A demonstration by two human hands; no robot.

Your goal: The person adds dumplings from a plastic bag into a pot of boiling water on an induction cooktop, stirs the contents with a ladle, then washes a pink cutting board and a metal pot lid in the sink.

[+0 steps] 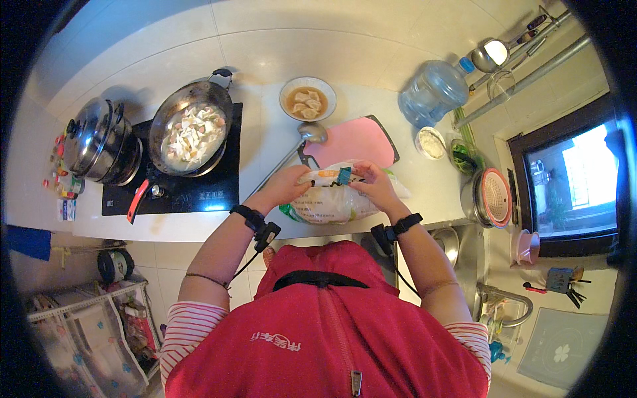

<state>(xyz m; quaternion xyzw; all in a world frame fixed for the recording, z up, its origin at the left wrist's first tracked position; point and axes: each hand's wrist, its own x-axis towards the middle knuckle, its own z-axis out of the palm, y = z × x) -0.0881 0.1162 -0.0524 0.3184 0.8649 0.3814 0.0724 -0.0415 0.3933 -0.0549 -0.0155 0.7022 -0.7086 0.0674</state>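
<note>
A printed white plastic food bag [323,205] lies at the front of the counter, partly over a pink cutting board [351,142]. My left hand [286,185] grips the left end of its folded top edge. At the right end, my right hand [374,185] pinches the same fold beside a teal clip [344,175] that sits on it. What the bag holds is hidden. Just behind my left hand, a metal ladle [313,133] rests with its bowl on the board's corner. A bowl of dumplings in broth [308,113] stands beyond it.
On the black cooktop [219,191] stand a wok of sliced food in liquid [194,134] and a lidded steel pot [102,139]; a red handle [138,201] projects forward. To the right are a large blue water bottle [433,94], a tub of white powder [430,143] and a colander [495,197].
</note>
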